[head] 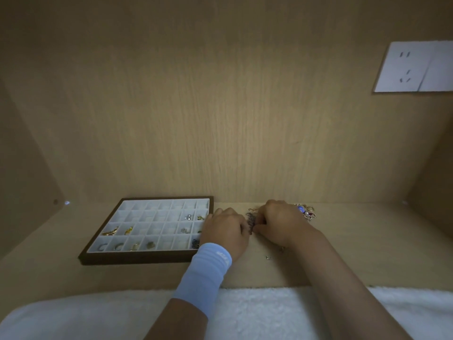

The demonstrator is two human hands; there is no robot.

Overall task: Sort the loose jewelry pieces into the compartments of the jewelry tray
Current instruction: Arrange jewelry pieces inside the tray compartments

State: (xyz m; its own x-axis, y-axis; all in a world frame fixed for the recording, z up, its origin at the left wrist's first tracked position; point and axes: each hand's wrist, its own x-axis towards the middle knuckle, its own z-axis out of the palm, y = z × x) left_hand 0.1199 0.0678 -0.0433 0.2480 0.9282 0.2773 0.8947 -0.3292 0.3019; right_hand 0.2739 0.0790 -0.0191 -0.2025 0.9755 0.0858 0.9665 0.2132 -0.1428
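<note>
the jewelry tray (137,260) lies on the shelf to my left, with some compartments holding pieces and many white ones open. just right of its edge, my left hand (226,231) curls its fingers onto a dark beaded strand (250,223). my right hand (279,223) pinches the same strand from the other side. i judge i'm gathering or untangling it before placing it. next it needs lifting whole, nothing trailing, and carrying left to an open compartment. the loose pile (305,212) lies just behind my right hand.
</note>
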